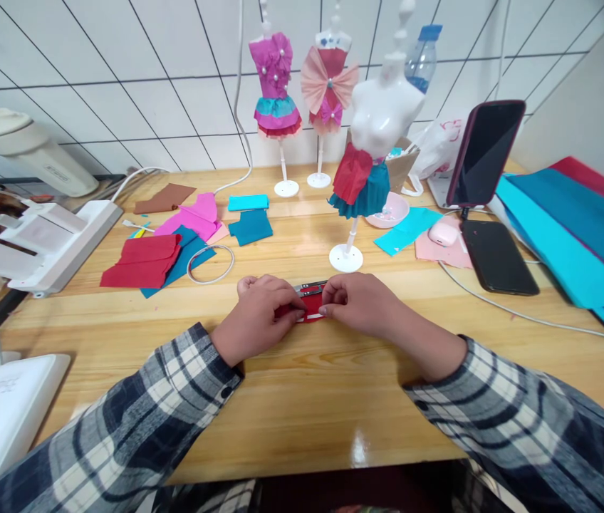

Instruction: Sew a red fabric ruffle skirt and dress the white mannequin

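A small red piece of crepe paper (313, 306) lies on the table between my hands, with a white strip along its near edge. My left hand (267, 308) is closed, thumb and fingers pinching the paper's left side. My right hand (362, 305) pinches its right side near the white strip. Just behind the paper rests a pair of thread snips (310, 288), grey with red, partly covered by my right fingers. Beyond my hands stands a white dress-form mannequin (385, 114) wearing a red and teal pleated skirt (360, 194).
Two dressed mannequins (275, 78) stand at the back. Coloured sheets (142, 260) and a ring-shaped band (211, 264) lie left, near a power strip (67, 242). A phone (499, 256), a cable, an upright phone (486, 153) and large sheets (574, 228) occupy the right.
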### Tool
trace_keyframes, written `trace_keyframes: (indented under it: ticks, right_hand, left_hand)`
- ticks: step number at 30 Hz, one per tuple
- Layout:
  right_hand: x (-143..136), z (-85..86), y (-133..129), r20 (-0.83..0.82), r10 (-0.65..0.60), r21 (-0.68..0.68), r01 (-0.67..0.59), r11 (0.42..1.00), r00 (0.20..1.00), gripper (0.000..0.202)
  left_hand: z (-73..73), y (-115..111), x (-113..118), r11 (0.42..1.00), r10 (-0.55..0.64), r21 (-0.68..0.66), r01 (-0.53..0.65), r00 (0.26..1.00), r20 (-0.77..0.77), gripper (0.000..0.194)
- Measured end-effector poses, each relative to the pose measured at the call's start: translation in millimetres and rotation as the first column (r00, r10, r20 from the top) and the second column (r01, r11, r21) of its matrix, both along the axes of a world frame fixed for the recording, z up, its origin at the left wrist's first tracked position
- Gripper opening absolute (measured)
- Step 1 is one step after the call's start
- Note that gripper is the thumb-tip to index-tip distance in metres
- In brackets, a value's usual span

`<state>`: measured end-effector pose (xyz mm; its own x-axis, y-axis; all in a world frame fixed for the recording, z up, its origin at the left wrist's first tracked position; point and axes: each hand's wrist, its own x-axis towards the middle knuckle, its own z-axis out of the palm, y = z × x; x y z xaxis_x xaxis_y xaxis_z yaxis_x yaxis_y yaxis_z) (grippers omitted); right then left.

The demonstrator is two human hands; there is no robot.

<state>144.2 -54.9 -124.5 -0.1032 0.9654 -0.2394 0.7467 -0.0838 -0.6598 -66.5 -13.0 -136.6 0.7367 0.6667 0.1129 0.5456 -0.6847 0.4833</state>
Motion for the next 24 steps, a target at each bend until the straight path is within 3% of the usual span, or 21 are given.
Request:
trace_keyframes:
  ticks: [10, 15, 24]
  right_hand:
    - [-2.2, -0.2, 1.5, 0.093, 0.027, 0.004, -0.028, 1.0, 0.995, 0.005]
    - [-2.2, 5.6, 0.2, 0.159, 0.043, 0.043, -0.051, 0.998, 0.986, 0.005]
    - [18.0, 6.5, 1.6, -0.01, 0.052, -0.062, -0.052, 0.997, 0.999, 0.007]
  left_hand:
    - [0.1, -0.8, 6.8, 0.999, 0.041, 0.03, -0.04, 0.998, -0.05, 0.02]
    - [0.2, -4.1, 8.9, 0.998, 0.05, 0.036, -0.049, 0.998, -0.049, 0.013]
    - [-3.2, -4.5, 5.6, 0.995, 0.055, 0.082, -0.051, 0.997, -0.052, 0.019]
